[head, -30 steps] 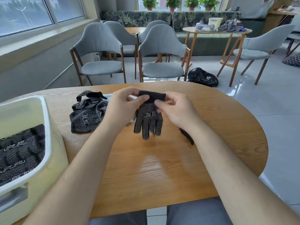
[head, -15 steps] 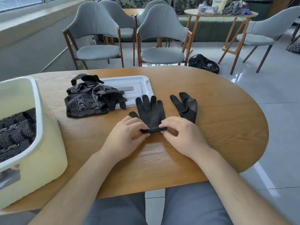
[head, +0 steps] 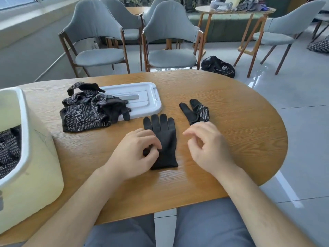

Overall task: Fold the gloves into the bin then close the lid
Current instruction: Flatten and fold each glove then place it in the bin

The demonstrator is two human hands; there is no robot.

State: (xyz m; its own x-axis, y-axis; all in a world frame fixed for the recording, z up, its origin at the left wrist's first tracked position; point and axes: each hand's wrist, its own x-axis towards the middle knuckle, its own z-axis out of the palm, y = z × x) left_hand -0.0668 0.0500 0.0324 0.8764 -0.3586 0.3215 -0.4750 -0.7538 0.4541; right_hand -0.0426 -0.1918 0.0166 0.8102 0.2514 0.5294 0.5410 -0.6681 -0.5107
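A black glove (head: pixel 165 138) lies flat on the wooden table (head: pixel 231 139), fingers pointing away from me. My left hand (head: pixel 135 154) rests on its left side with bent fingers, and the glove's thumb shows pinched between my thumb and fingers. Just right of that glove, my right hand (head: pixel 208 148) hovers with loosely curled fingers and holds nothing. A second black glove (head: pixel 195 111) lies beyond my right hand. A pile of dotted gloves (head: pixel 85 111) overlaps the white lid (head: pixel 142 98). The cream bin (head: pixel 35 157) at the left holds folded gloves (head: pixel 8 147).
Grey chairs (head: pixel 169 41) stand behind the table's far edge. A black bag (head: pixel 217 65) lies on the floor at the back right. A round side table (head: pixel 235 11) with clutter stands further back. The table's rounded right end drops off to tiled floor.
The glove went from held up in both hands to flat on the table. My right hand has let go of the cuff and lifted away; my left hand has shifted onto the glove's thumb side.
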